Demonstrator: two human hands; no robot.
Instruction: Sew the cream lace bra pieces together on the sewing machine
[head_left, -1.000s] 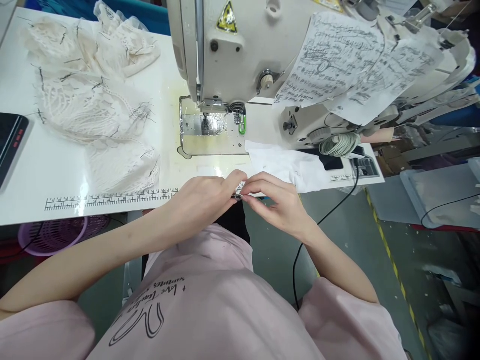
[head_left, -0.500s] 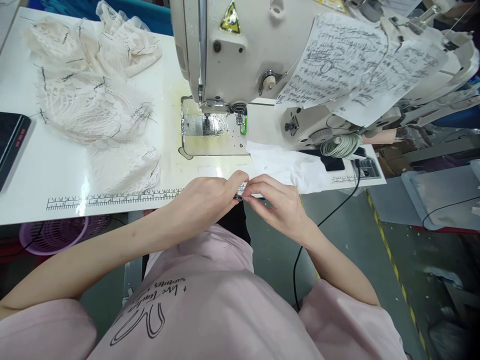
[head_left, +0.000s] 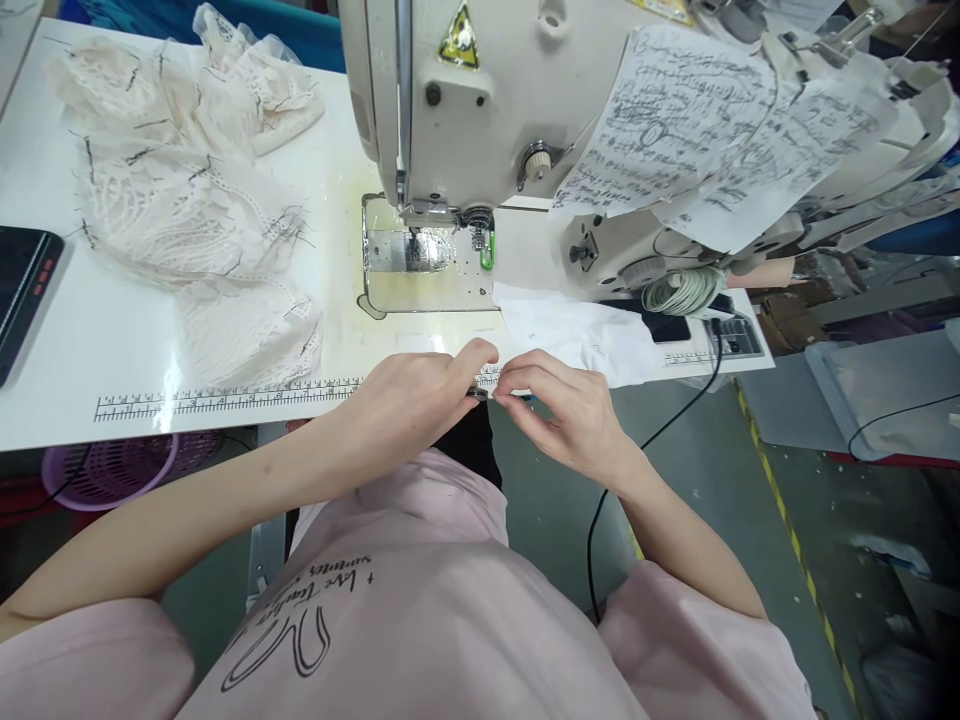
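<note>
At the table's front edge, my left hand (head_left: 420, 400) is closed on a small shiny metal part (head_left: 477, 394), which looks like a bobbin case and is mostly hidden by the fingers. My right hand (head_left: 559, 410) is just to its right, thumb and fingertips pinched together beside the metal part. What that pinch holds is too small to make out; a speck of blue shows under the fingers. Beyond both hands stands the sewing machine (head_left: 480, 110), its needle area and plate (head_left: 412, 250) in front of me.
Cream lace pieces (head_left: 187, 200) with dark thread ends lie on the left of the table. A black device (head_left: 22, 290) is at the left edge. White cloth (head_left: 585, 335) lies right of the plate, near a coil of pale green cord (head_left: 682, 290). A purple basket (head_left: 112, 470) is below.
My right hand has drawn slightly to the right, away from the left, and more of the metal part shows between them. My left hand stays nearly still.
</note>
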